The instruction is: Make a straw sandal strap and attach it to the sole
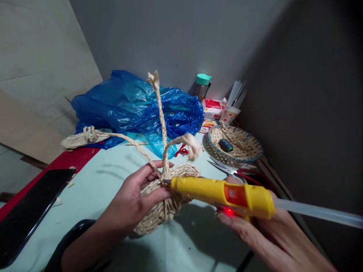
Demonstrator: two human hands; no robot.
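Note:
My left hand (138, 200) grips a woven straw piece (153, 223) of coiled braid, with the thumb on its near face. Several braided straw cords (162, 117) rise and spread from its middle; one runs left to a bound straw bundle (76, 140). In my right hand (263, 234) is a yellow hot glue gun (210, 190), its red light lit and a clear glue stick (317, 213) sticking out of the back. The gun's dark nozzle (167, 181) points left at the base of the cords, at or very near the straw. The trigger is hidden from me.
Behind lies a crumpled blue plastic bag (127, 105). To the right are scissors (224, 167), a woven basket (252, 145) holding a dark thread spool (226, 145), a cup of glue sticks (229, 114) and a bottle (200, 86). A black phone (34, 211) lies at left.

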